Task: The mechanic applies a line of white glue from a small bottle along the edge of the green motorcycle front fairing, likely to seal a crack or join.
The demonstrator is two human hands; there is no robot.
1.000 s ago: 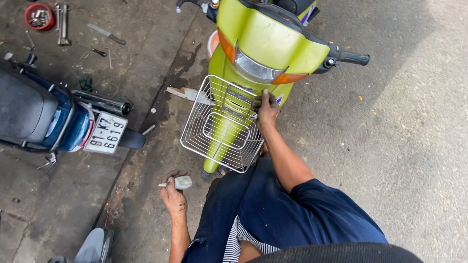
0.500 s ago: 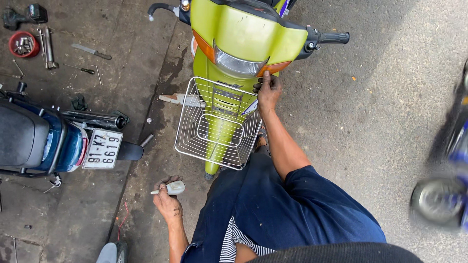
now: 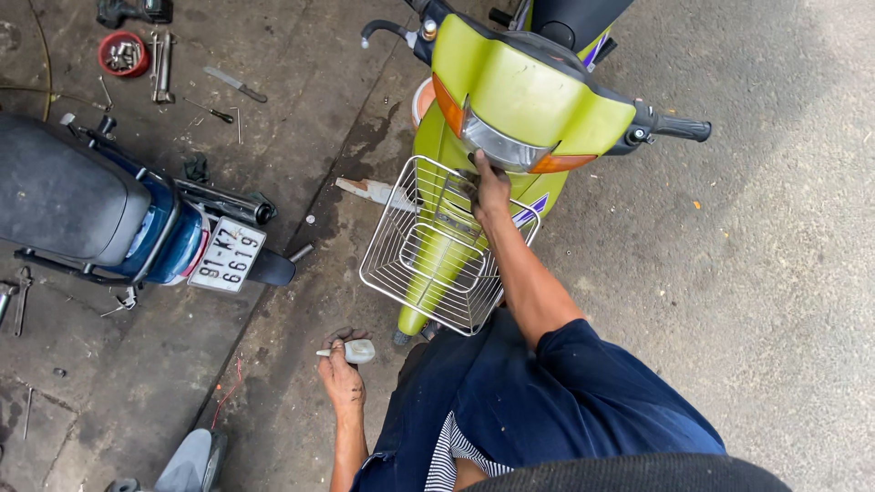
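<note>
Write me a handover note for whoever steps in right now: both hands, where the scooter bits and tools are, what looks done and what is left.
Right hand: reaching over the wire basket, fingers at the green scooter front, just under the headlight. What it grips is hidden.
Left hand: low on the concrete floor, holding a small pale tool.
Basket sits mounted on the scooter front. Blue motorbike is parked to the left; a red bowl of parts and loose hand tools lie beyond it.
Done: basket appears in place.
Left: cannot tell if its fixings are tight; check under the headlight.
</note>
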